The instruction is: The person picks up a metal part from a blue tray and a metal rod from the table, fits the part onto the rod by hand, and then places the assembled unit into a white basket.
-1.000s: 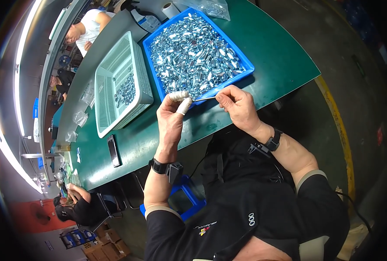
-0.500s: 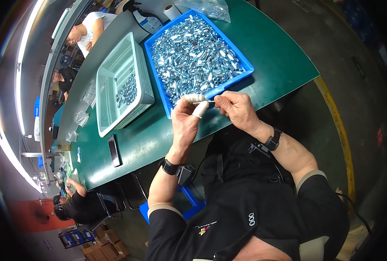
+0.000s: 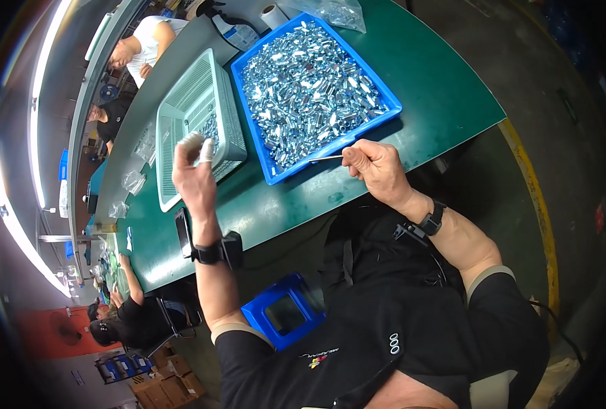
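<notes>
My left hand point(image 3: 195, 178), with white coverings on its thumb and forefinger, hangs over the near side of the pale green basket point(image 3: 168, 185). Its fingertips are curled close together, and whatever they may hold cannot be made out. In that basket lies a small heap of shiny metal pieces point(image 3: 211, 128). My right hand point(image 3: 379, 170) pinches a thin metal rod point(image 3: 326, 158), which points left along the near rim of the blue tray point(image 3: 393, 112). Many small silvery metal parts point(image 3: 309, 88), some of them tube-like, fill this tray.
Left of my forearm a phone point(image 3: 182, 232) lies on the green table point(image 3: 446, 88). Small plastic bags point(image 3: 134, 181) are at the left, a larger clear bag point(image 3: 344, 15) at the back. A blue stool-like frame point(image 3: 262, 320) stands below the table edge. Other people work at the left.
My left hand has moved left, away from my right hand and the rod, to the green basket. My right hand stays nearly in place, the rod now showing more fully.
</notes>
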`<act>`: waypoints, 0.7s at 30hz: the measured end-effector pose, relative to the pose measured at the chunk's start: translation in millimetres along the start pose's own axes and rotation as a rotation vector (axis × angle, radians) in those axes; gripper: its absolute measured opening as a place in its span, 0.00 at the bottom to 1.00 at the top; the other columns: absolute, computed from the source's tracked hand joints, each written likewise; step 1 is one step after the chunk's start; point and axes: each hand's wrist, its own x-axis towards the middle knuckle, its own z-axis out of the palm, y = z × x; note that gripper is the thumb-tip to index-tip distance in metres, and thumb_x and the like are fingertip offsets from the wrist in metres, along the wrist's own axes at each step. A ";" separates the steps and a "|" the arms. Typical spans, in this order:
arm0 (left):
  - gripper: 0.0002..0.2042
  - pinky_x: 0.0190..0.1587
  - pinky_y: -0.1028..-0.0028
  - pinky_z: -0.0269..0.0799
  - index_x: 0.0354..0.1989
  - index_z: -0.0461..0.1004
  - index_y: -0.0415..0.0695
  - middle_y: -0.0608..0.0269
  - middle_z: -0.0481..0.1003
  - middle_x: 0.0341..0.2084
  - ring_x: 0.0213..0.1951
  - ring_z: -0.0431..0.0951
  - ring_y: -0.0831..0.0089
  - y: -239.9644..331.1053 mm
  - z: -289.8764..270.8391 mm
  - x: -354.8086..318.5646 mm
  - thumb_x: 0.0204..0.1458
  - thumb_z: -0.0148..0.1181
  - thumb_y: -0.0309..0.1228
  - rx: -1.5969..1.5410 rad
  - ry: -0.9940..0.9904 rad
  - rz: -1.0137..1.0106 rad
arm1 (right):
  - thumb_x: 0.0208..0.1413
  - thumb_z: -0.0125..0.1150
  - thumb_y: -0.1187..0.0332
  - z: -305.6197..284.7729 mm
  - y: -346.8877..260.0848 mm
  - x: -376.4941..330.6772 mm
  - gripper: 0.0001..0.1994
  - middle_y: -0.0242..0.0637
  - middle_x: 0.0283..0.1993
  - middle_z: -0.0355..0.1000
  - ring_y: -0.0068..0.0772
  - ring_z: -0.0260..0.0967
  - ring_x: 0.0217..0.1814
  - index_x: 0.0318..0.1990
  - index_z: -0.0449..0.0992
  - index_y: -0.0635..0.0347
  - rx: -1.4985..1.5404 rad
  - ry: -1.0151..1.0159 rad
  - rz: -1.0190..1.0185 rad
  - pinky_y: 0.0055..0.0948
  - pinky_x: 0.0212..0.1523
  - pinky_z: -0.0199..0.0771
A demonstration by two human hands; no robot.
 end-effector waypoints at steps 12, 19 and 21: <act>0.13 0.42 0.56 0.74 0.40 0.79 0.41 0.50 0.78 0.31 0.39 0.79 0.52 4.9 89.2 -23.9 0.50 0.72 0.34 0.606 -0.548 0.272 | 0.67 0.61 0.54 1.8 -0.5 1.4 0.21 0.30 0.23 0.72 0.18 0.67 0.26 0.30 0.77 0.64 -0.019 -0.020 0.008 0.22 0.28 0.68; 0.12 0.40 0.67 0.75 0.47 0.79 0.41 0.59 0.77 0.28 0.34 0.79 0.63 17.0 81.0 -28.0 0.54 0.68 0.26 0.283 -0.586 0.077 | 0.67 0.63 0.58 -1.1 7.7 0.7 0.16 0.27 0.25 0.72 0.15 0.65 0.26 0.34 0.78 0.63 -0.022 -0.003 -0.032 0.20 0.28 0.67; 0.12 0.41 0.72 0.75 0.48 0.78 0.40 0.63 0.78 0.30 0.34 0.79 0.69 22.4 79.5 -39.2 0.56 0.67 0.24 -0.004 -0.549 -0.161 | 0.67 0.63 0.60 0.0 7.5 2.1 0.15 0.27 0.26 0.72 0.15 0.65 0.26 0.35 0.78 0.63 -0.034 0.013 -0.041 0.20 0.28 0.67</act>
